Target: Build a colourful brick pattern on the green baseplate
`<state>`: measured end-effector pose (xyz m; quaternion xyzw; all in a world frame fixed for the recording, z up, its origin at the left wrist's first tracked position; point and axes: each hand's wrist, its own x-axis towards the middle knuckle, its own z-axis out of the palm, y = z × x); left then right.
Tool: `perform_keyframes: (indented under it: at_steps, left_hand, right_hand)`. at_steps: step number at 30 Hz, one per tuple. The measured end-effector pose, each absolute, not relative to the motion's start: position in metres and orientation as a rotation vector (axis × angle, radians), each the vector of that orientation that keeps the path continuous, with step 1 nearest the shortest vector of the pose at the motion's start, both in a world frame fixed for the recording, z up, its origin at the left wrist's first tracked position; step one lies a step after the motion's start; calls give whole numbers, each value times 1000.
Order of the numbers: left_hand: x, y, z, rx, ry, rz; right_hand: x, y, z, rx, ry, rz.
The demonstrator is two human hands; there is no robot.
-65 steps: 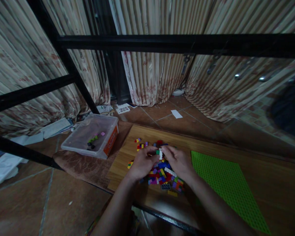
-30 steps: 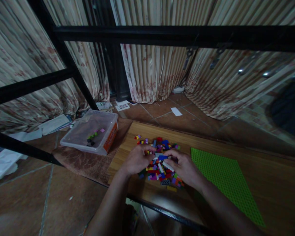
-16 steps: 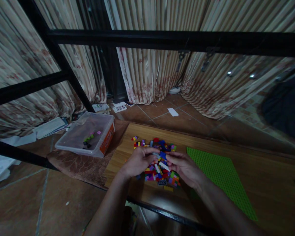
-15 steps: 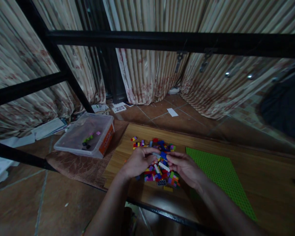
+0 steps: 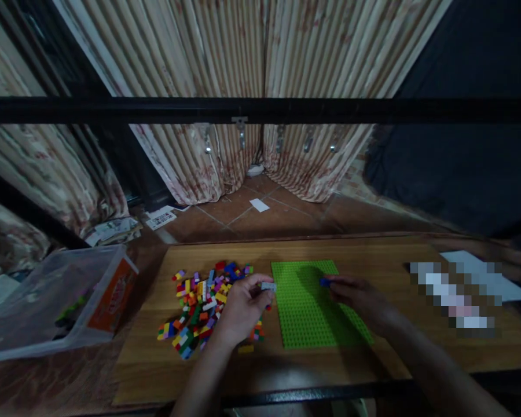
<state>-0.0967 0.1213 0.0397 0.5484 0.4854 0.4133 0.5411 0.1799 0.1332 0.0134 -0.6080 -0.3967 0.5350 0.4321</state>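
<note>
My left hand (image 5: 242, 307) pinches a light grey toy brick (image 5: 268, 286) between thumb and fingers, at the left edge of the green studded baseplate (image 5: 304, 313). Over the baseplate's right half, my right hand (image 5: 358, 296) is closed on a small blue brick (image 5: 325, 282), held at the fingertips. A dark shadow falls on the plate below it. A loose pile of many-coloured bricks (image 5: 195, 315) is spread on the table to the left, partly behind my left hand and forearm. One yellow brick (image 5: 245, 349) lies at the pile's near edge.
The wooden table (image 5: 147, 370) bears all this. To its left stands a clear plastic bin (image 5: 21, 315) with an orange label and a few pieces inside. A blurred-out patch (image 5: 454, 295) and white paper (image 5: 481, 272) lie at the right. A black bar (image 5: 260, 110) crosses beyond the table.
My view has swung right. Both hands, earlier together over the brick pile, have parted: the right has carried the blue brick over the baseplate, the left has come to its edge with the grey brick.
</note>
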Motion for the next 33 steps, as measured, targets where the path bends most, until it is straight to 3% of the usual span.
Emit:
perform_keyframes:
  at_steps: [4,16,23,33]
  left_hand:
    - [-55,131,29,1399,1186,936]
    - [-19,138,-1,1768,1512,855]
    - [-14,138,-10,1908,1566,872]
    - [-13,116,-10,1815,1596,788]
  right_hand:
    - [170,144,5,-1503,-1225,1311]
    - [168,158,0,-1435,-2067,658]
    - [165,161,2,-1443,-2160,564]
    - [176,148,2,-1381,-2159,715]
